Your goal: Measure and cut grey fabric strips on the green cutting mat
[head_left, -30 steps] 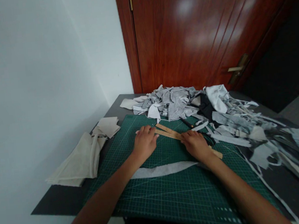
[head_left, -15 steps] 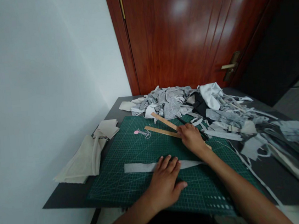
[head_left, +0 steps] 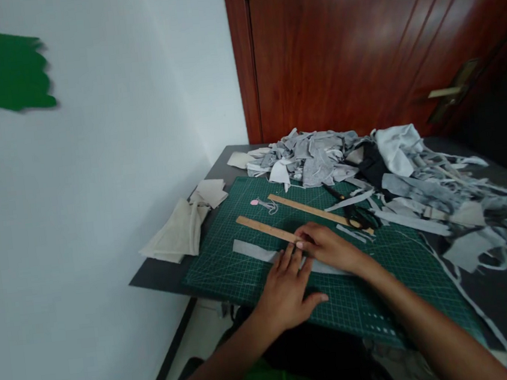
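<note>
I see a dark green mat (head_left: 225, 268) with a paler grid, tan rulers (head_left: 298, 207), a light-grey strip (head_left: 251, 250) and a reddish-brown door (head_left: 334, 54).

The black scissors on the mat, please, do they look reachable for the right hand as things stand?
Probably yes: the scissors lie largely uncovered just beyond the right hand, though its fingers are on the nearer wooden ruler.

A dark table (head_left: 163, 276) carries a green cutting mat (head_left: 406, 258), fabric scraps (head_left: 318, 162) and cream cloth (head_left: 174, 231)
</note>
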Action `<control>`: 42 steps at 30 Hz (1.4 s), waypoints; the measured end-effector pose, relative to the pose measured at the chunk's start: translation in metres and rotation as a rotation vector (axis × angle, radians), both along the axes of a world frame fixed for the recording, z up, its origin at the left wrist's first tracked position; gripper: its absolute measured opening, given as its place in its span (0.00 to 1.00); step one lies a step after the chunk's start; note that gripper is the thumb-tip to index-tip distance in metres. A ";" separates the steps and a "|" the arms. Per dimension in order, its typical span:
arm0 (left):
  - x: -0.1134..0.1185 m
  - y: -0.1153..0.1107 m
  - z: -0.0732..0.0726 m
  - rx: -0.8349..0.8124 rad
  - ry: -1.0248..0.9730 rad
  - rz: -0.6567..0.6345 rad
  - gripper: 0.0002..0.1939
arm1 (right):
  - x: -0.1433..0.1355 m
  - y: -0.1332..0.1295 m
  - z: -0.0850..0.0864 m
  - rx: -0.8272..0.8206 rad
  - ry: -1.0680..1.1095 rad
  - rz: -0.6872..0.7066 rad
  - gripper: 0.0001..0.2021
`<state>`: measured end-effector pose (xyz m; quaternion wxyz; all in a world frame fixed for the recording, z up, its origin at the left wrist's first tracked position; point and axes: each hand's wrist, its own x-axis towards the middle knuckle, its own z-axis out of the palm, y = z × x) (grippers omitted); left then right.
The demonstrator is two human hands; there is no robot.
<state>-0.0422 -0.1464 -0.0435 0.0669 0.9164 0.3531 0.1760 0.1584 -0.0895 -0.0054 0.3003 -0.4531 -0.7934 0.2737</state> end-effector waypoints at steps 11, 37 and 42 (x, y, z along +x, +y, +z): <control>-0.023 0.000 -0.002 -0.029 -0.050 0.102 0.45 | -0.026 -0.020 -0.004 0.086 -0.441 0.008 0.05; -0.041 0.033 0.008 -0.040 -0.083 0.095 0.12 | -0.004 -0.023 0.002 -0.242 -0.511 0.023 0.04; -0.048 0.042 0.007 -0.078 -0.091 0.007 0.12 | -0.005 -0.027 0.005 -0.290 -0.545 -0.002 0.04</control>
